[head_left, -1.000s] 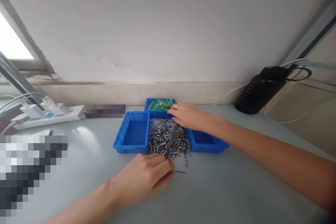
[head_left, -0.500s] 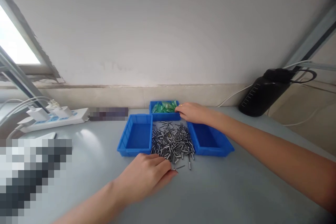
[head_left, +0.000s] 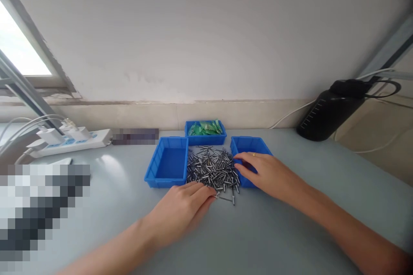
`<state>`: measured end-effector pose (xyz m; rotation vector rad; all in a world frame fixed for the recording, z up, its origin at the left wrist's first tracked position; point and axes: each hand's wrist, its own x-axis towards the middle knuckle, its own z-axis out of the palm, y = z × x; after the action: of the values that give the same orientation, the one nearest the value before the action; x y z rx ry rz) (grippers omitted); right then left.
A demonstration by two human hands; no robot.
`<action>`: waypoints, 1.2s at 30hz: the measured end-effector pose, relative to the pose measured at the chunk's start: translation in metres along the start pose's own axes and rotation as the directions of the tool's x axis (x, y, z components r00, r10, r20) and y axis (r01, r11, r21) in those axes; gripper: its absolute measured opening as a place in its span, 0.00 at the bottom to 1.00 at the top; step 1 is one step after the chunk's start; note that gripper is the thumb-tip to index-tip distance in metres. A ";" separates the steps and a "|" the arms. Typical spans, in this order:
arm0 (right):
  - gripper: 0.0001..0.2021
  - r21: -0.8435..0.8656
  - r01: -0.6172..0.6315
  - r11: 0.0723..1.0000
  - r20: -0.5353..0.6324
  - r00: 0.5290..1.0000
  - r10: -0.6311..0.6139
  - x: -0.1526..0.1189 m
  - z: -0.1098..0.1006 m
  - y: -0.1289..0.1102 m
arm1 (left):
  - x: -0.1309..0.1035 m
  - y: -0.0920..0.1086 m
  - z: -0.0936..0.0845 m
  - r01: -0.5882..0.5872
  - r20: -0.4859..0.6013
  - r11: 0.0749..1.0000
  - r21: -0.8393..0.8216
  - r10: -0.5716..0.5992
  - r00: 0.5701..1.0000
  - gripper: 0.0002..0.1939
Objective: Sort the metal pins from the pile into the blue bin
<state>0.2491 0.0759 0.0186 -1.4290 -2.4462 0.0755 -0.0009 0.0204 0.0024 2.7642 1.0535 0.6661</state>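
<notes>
A pile of small metal rivets [head_left: 212,171] lies on the grey table between two blue bins. My left hand [head_left: 180,210] rests palm down at the pile's near edge, its fingertips touching a rivet; whether it grips one I cannot tell. My right hand [head_left: 267,174] lies over the right blue bin [head_left: 247,144], fingers spread toward the pile's right side and holding nothing visible. The left blue bin [head_left: 167,162] holds nothing. A smaller blue bin [head_left: 206,138] behind the pile holds green pieces [head_left: 206,127].
A white power strip [head_left: 69,139] with plugged chargers and cables lies at the back left. A black water bottle [head_left: 335,107] lies tilted at the back right with white cables near it. A wall runs along the table's far edge.
My right hand pulled back from the far bin with green pieces to the right bin beside the rivet pile. My left hand stayed at the pile's near edge.
</notes>
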 end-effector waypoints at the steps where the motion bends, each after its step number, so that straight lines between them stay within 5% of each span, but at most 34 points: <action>1: 0.15 0.034 0.015 0.999 0.014 1.000 -0.015 0.000 0.002 0.001 | 0.000 0.001 0.000 0.003 -0.005 1.000 -0.016 -0.003 1.000 0.12; 11: 0.17 0.114 0.000 0.994 -0.107 0.994 0.013 -0.008 0.012 -0.004 | 0.000 0.002 -0.002 0.001 -0.090 0.997 -0.081 -0.008 0.996 0.11; 16: 0.12 0.078 0.223 0.972 -0.330 0.926 -0.185 -0.015 0.006 -0.011 | 0.000 0.002 -0.003 0.013 -0.093 0.998 -0.062 -0.018 0.995 0.12; 20: 0.10 0.087 0.368 0.926 -0.216 0.914 -0.343 -0.025 0.000 -0.024 | 0.000 0.001 -0.003 0.050 -0.102 0.996 -0.073 -0.057 0.993 0.13; 29: 0.12 0.195 0.393 0.899 0.069 0.909 -0.412 -0.031 0.020 -0.042 | 0.002 0.008 0.001 0.018 -0.152 0.979 -0.202 -0.050 0.987 0.10; 33: 0.12 0.211 0.399 0.892 0.137 0.892 -0.432 -0.034 0.023 -0.044 | 0.001 0.012 -0.001 -0.025 -0.083 0.981 -0.195 0.009 0.997 0.16; 36: 0.13 0.210 0.328 0.921 0.153 0.919 -0.362 -0.034 0.017 -0.042 | 0.002 0.007 -0.007 0.059 0.002 0.981 -0.182 -0.060 0.998 0.15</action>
<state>0.2245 0.0280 0.0028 -0.9329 -2.7271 0.3597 0.0014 0.0159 0.0110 2.5666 1.0167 0.7210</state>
